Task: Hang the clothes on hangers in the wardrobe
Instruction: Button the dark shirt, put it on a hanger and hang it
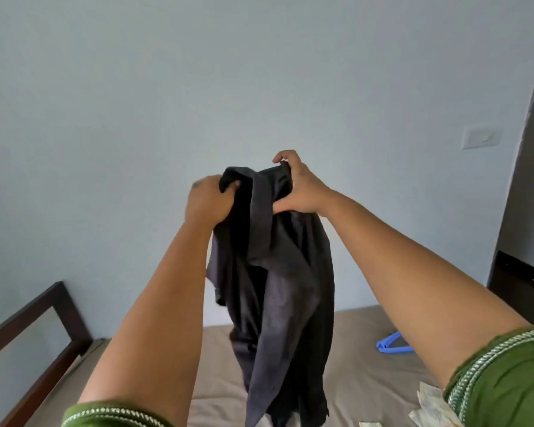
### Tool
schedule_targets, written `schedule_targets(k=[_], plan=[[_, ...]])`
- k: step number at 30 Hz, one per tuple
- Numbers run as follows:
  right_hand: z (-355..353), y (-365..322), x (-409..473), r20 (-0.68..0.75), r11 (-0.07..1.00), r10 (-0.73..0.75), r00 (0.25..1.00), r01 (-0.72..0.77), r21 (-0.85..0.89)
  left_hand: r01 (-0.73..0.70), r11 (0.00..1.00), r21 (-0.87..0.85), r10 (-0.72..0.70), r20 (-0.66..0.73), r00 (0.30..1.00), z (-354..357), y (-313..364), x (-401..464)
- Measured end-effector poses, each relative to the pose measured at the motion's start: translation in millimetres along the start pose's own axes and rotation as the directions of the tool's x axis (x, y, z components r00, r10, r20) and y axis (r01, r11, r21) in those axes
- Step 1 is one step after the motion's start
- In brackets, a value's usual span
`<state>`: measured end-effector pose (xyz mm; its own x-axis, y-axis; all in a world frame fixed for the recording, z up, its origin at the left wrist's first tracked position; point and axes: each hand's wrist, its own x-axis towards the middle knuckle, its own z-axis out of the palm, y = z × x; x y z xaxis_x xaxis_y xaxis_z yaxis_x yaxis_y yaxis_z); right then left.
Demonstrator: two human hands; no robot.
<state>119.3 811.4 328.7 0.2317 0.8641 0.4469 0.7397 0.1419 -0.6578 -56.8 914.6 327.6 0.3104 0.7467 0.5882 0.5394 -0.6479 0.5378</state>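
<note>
Fabric's soft and floppy here: that dark garment [278, 272] is light, hangs limp over the bed [367, 349], and bunches easily. You've got both hands clamped on its top edge, left hand [205, 200] and right hand [299, 188] close together. I'd grip the shoulder seams instead. Blue hanger [393, 345] lies near the bed's right edge.

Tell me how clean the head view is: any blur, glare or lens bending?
Head view: soft, even light, no glare; the dark garment held up by the left hand and right hand shows little fold detail; the image is slightly soft overall; wide-angle bending curves the dark door frame at right and stretches the forearms; the blue hanger on the bed is readable.
</note>
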Motion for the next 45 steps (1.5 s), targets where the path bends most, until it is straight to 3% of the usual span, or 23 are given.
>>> schedule_targets(k=[1,3,5,8,9,12,15,18,19,21,23,25,26,28,30,31,33,36,38,41,45], plan=[[1.0,6.0,0.2,-0.032,0.993,-0.016,0.999,0.012,-0.113,-0.017,0.998,0.068,0.023,-0.088,0.996,-5.5,1.8,6.2],[2.9,13.5,0.4,-0.156,0.991,0.054,0.986,-0.072,-0.112,0.033,0.999,0.003,-0.033,-0.134,0.990,-13.0,6.8,16.8],[4.5,19.5,3.6,-0.234,0.971,0.174,0.957,-0.206,-0.120,0.155,0.972,-0.177,-0.163,-0.031,0.986,-16.8,12.7,24.9],[6.2,27.7,7.6,-0.283,0.875,0.146,0.948,-0.257,-0.410,0.358,0.879,-0.315,-0.322,0.162,0.933,-13.8,19.2,34.6],[7.5,28.5,8.9,-0.290,0.864,0.128,0.948,-0.250,-0.437,0.414,0.847,-0.333,-0.357,0.219,0.908,-11.8,19.5,35.3],[18.8,28.0,10.9,-0.213,0.936,0.114,0.970,-0.177,-0.305,0.457,0.824,-0.336,-0.357,0.318,0.878,-2.2,21.3,31.1],[39.2,28.8,11.2,-0.009,0.992,0.102,0.995,-0.103,-0.078,0.358,0.859,-0.365,-0.252,0.308,0.918,10.8,28.7,28.8],[52.0,31.6,11.2,0.146,0.965,0.079,0.986,-0.112,0.235,0.278,0.880,-0.384,-0.176,0.280,0.944,16.9,31.7,33.9],[53.2,32.8,11.4,0.152,0.949,0.085,0.985,-0.127,0.288,0.243,0.892,-0.382,-0.155,0.245,0.957,15.8,29.9,35.2],[52.6,34.9,11.8,0.057,0.966,0.115,0.992,-0.125,0.226,0.153,0.918,-0.366,-0.089,0.185,0.979,7.1,21.9,37.6],[45.3,46.7,14.0,-0.107,0.993,0.109,0.988,-0.105,0.045,0.060,0.980,-0.188,-0.003,0.291,0.957,-5.8,8.9,42.4],[33.4,58.3,13.5,-0.195,0.989,0.138,0.971,-0.144,-0.019,-0.045,0.972,0.231,-0.061,0.434,0.899,-12.0,-3.5,46.6],[28.4,60.4,12.5,-0.198,0.987,0.153,0.968,-0.161,-0.023,-0.068,0.917,0.393,-0.114,0.421,0.900,-11.4,-9.0,48.2],[24.3,57.9,11.8,-0.225,0.986,0.115,0.967,-0.138,-0.089,0.024,0.874,0.485,-0.187,0.292,0.938,-8.2,-14.5,45.1],[24.9,46.2,12.5,-0.311,0.977,0.037,0.950,-0.099,-0.187,0.184,0.929,0.322,-0.272,0.255,0.928,-2.0,-7.7,34.3],[25.5,39.7,13.1,-0.348,0.971,0.025,0.937,-0.107,-0.216,0.303,0.943,0.139,-0.332,0.307,0.892,2.2,-3.5,31.1],[24.9,28.0,12.7,-0.376,0.961,0.079,0.923,-0.171,-0.217,0.517,0.830,-0.211,-0.384,0.457,0.803,1.7,4.2,24.9],[19.6,21.8,8.5,-0.365,0.956,0.169,0.915,-0.243,-0.166,0.604,0.634,-0.483,-0.312,0.555,0.771,-7.6,5.8,20.7],[16.8,21.5,3.3,-0.367,0.967,0.210,0.906,-0.248,-0.059,0.562,0.636,-0.529,-0.190,0.598,0.778,-13.6,7.7,13.6],[18.6,20.5,-7.3,-0.349,0.949,0.294,0.890,-0.227,0.221,0.307,0.830,-0.467,0.054,0.614,0.787,-15.3,8.7,0.2],[18.4,15.9,-26.1,-0.295,0.891,0.353,0.888,-0.223,0.397,-0.072,0.989,-0.132,0.123,0.438,0.890,-13.0,16.0,-13.4]])
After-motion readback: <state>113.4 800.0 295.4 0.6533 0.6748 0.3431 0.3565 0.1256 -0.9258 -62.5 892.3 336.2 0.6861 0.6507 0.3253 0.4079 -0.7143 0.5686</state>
